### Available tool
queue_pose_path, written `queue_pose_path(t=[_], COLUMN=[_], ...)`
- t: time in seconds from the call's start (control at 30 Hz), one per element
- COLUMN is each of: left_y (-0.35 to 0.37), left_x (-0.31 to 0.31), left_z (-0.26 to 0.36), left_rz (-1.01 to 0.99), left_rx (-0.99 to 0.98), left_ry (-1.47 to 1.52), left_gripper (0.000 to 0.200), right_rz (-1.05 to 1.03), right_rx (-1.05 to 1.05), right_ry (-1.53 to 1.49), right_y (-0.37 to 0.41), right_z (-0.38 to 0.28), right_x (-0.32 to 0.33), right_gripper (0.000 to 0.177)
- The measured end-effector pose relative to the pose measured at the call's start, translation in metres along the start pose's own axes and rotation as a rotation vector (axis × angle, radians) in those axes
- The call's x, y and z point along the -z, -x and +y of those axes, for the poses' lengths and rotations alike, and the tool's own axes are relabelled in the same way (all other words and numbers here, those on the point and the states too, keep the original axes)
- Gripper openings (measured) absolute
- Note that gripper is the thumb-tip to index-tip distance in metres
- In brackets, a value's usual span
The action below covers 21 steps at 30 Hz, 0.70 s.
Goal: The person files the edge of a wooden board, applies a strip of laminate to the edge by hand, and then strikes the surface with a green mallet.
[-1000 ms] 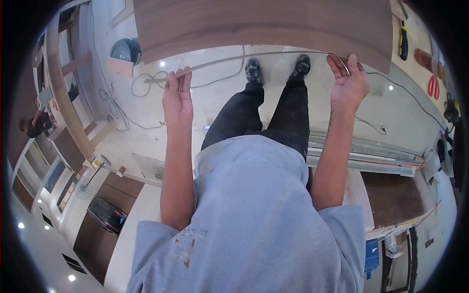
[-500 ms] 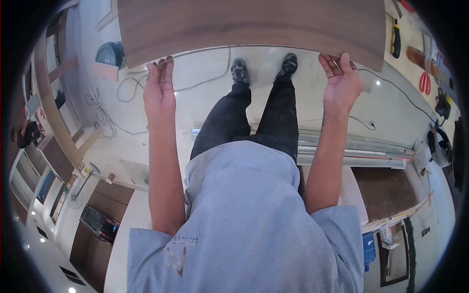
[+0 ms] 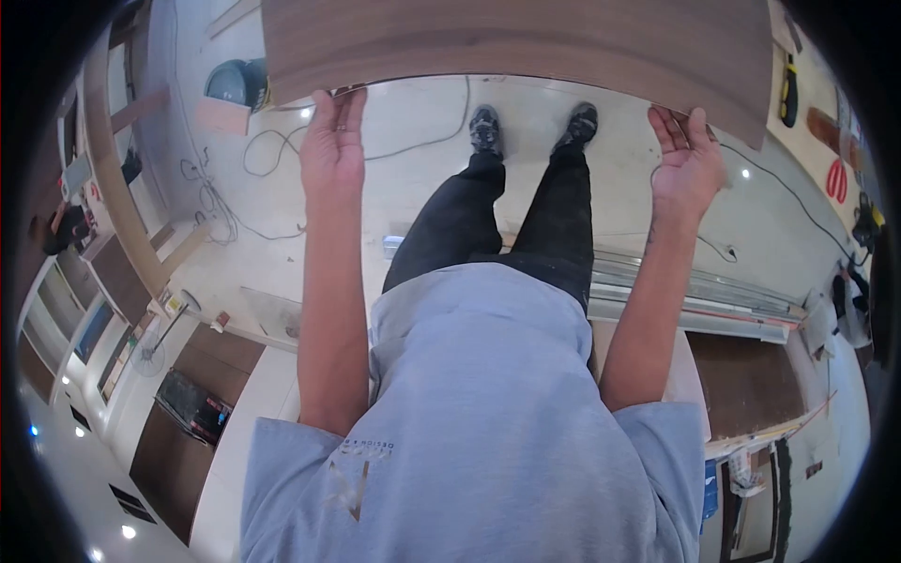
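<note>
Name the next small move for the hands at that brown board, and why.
Probably slide both hands inward along the near edge of the board, pressing: the left hand and right hand lie open, fingertips on that edge near its ends, the middle untouched.

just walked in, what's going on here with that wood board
A person in a grey shirt stands with both arms stretched out. The left hand and the right hand each have their fingertips against the near edge of a wide brown wood board, palms open. Cables lie on the pale floor by the feet.
</note>
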<state>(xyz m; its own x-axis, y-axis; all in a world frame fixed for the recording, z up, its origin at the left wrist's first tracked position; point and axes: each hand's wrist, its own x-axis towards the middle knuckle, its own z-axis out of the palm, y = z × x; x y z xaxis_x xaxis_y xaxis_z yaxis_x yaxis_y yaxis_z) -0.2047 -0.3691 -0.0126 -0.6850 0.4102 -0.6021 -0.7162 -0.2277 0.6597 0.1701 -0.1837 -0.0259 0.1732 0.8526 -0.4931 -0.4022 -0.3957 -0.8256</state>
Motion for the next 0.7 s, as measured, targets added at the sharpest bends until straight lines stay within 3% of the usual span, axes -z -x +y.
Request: queue_pose_path(t=[0.7], left_y=[0.007], left_x=[-0.018], left_z=[-0.007], left_rz=[0.114], left_rx=[-0.051], left_ry=[-0.077], left_gripper=[0.046], right_rz=[-0.015], right_rx=[-0.029], right_ry=[0.168], right_y=[0.004], right_z=[-0.011], right_x=[-0.002], right_gripper=[0.031])
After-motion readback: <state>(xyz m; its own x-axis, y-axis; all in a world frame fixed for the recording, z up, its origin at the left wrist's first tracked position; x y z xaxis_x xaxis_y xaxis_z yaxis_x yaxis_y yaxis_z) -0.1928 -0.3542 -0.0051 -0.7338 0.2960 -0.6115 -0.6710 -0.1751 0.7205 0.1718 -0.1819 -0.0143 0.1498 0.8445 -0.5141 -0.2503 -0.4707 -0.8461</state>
